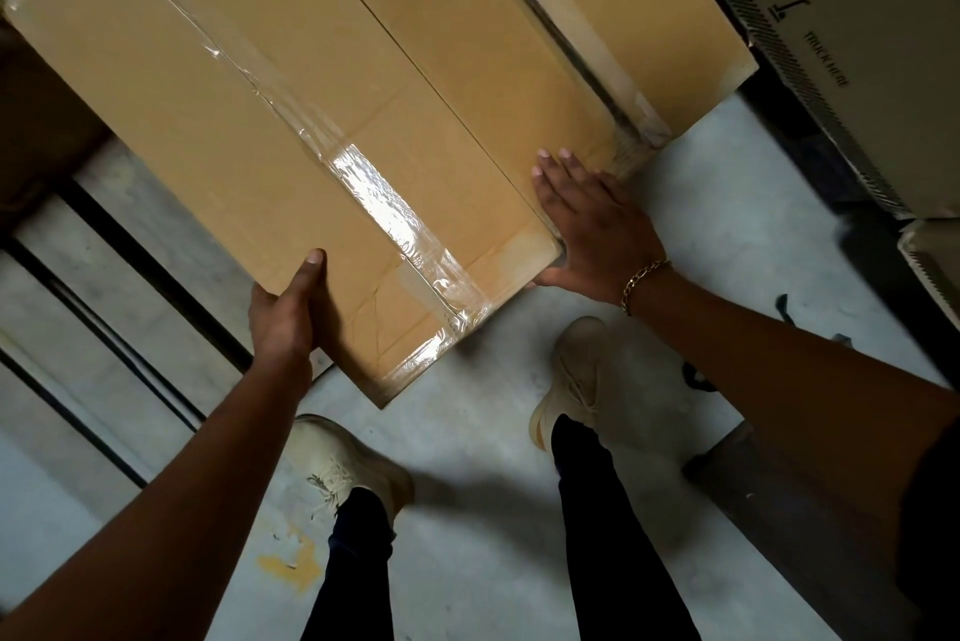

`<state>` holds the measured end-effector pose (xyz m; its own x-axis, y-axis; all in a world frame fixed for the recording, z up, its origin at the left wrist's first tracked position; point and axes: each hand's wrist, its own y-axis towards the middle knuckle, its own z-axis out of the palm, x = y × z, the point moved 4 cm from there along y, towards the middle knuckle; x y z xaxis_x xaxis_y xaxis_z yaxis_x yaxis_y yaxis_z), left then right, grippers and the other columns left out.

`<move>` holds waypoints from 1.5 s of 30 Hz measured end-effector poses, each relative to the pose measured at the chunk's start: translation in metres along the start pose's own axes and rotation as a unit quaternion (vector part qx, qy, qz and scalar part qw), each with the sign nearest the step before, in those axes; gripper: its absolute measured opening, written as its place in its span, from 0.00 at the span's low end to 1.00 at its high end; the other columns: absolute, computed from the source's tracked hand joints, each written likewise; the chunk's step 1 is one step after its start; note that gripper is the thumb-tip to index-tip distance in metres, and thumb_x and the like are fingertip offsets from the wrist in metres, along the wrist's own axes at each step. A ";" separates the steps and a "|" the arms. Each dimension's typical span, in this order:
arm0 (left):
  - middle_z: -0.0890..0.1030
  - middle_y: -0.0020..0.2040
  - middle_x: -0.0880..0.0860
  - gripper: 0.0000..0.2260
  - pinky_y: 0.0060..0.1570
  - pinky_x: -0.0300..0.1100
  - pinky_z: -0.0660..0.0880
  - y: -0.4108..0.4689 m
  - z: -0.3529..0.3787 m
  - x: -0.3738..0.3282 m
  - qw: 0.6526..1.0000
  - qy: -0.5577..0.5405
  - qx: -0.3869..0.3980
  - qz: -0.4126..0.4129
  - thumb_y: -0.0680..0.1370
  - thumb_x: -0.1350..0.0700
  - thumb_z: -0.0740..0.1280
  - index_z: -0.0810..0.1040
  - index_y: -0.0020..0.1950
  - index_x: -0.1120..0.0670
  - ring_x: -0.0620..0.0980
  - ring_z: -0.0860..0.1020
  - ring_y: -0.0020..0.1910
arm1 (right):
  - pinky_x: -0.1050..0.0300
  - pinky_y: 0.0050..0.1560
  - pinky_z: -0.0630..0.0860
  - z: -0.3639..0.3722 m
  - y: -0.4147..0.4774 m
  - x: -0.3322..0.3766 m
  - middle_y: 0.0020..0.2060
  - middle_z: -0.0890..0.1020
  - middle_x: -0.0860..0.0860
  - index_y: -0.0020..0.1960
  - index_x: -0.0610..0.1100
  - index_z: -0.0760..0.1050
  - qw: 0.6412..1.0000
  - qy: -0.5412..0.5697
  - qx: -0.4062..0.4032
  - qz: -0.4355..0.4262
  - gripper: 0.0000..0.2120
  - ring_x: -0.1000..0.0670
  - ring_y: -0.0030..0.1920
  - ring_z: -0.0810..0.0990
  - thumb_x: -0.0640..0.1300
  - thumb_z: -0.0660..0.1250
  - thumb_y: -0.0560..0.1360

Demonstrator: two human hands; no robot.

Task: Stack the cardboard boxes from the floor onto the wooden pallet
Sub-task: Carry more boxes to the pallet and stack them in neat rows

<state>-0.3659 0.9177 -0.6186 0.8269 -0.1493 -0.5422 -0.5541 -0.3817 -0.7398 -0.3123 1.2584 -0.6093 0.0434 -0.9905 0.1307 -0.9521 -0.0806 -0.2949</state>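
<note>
A long brown cardboard box, sealed with clear tape down its middle, fills the upper left of the head view and juts toward me over the floor. My left hand grips its near edge, thumb on top and fingers hidden underneath. My right hand presses flat against the box's right side near the corner, fingers straight. A second brown box lies right beside it, a little lower. I cannot make out the wooden pallet for certain.
White cartons with black print stand at the right. Pale strips with dark gaps run across the floor at left, below a dark brown block. My shoes stand on grey concrete. A dark object sits lower right.
</note>
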 end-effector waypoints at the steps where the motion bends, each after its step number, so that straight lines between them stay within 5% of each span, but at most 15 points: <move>1: 0.79 0.65 0.48 0.30 0.66 0.61 0.75 0.000 0.000 -0.001 1.000 0.002 -0.002 -0.001 0.75 0.42 0.76 0.72 0.74 0.49 0.53 0.76 0.65 | 0.42 0.75 0.63 -0.001 0.000 0.000 0.82 0.60 0.45 0.81 0.41 0.59 1.000 -0.001 -0.003 0.001 0.60 0.43 0.81 0.59 0.69 0.78 0.60; 14: 0.76 0.65 0.49 0.31 0.57 0.53 0.77 0.007 -0.002 -0.012 1.000 0.006 -0.005 -0.002 0.77 0.42 0.74 0.69 0.75 0.50 0.53 0.75 0.64 | 0.43 0.66 0.69 0.001 0.006 0.003 0.78 0.67 0.44 0.77 0.40 0.66 0.999 -0.020 -0.043 0.004 0.52 0.43 0.78 0.66 0.69 0.75 0.63; 20: 0.73 0.63 0.48 0.33 0.64 0.55 0.75 0.004 -0.001 -0.010 1.000 -0.003 0.004 -0.003 0.78 0.43 0.73 0.65 0.79 0.51 0.50 0.72 0.62 | 0.42 0.76 0.60 0.000 0.003 0.000 0.82 0.59 0.43 0.82 0.40 0.56 0.999 -0.014 -0.034 0.019 0.63 0.43 0.81 0.57 0.75 0.73 0.60; 45: 0.79 0.64 0.47 0.30 0.66 0.57 0.76 0.013 -0.002 -0.005 1.000 0.000 -0.002 0.004 0.76 0.41 0.75 0.72 0.74 0.49 0.52 0.76 0.65 | 0.40 0.74 0.62 0.003 0.009 -0.003 0.81 0.62 0.45 0.80 0.41 0.61 1.000 -0.024 -0.014 0.010 0.56 0.44 0.80 0.61 0.69 0.76 0.63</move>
<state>-0.3774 0.9115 -0.6243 0.8220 -0.1519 -0.5488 -0.5608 -0.3834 -0.7338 -0.3203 1.2599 -0.6151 0.0379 -0.9961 0.0796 -0.9608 -0.0582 -0.2712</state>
